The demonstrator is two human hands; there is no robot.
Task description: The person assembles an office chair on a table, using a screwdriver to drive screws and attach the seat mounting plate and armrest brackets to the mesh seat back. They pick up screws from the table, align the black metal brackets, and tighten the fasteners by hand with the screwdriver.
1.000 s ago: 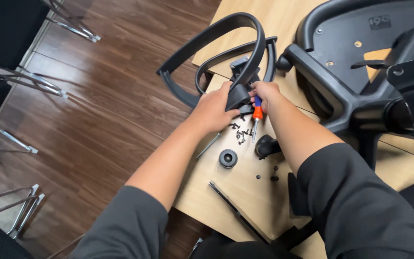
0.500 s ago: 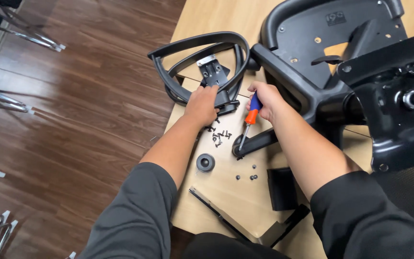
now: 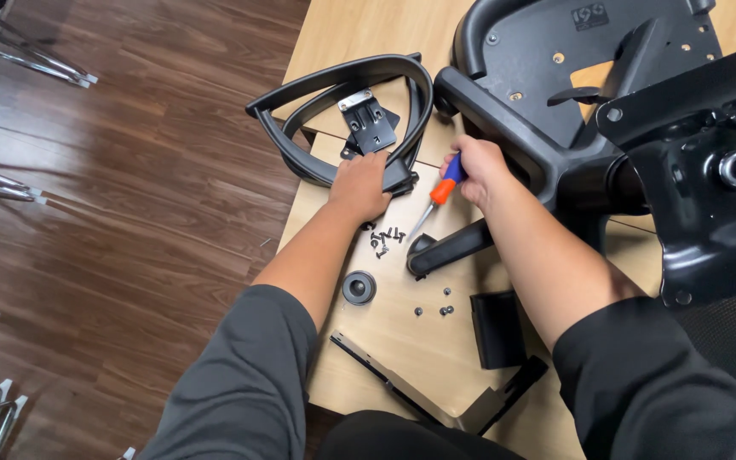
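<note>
black plastic armrest [image 3: 342, 111] lies on the worktop [image 3: 402, 341] edge under the flat left hand [image 3: 361, 183], while right hand [image 3: 479, 170] fingers grip the screwdriver [image 3: 436, 198], whose tip might scatter the loose screws [image 3: 385, 240] nearby.

Small grey stamped label [image 3: 590, 15] on the black chair seat underside [image 3: 538, 51], top right.
</note>
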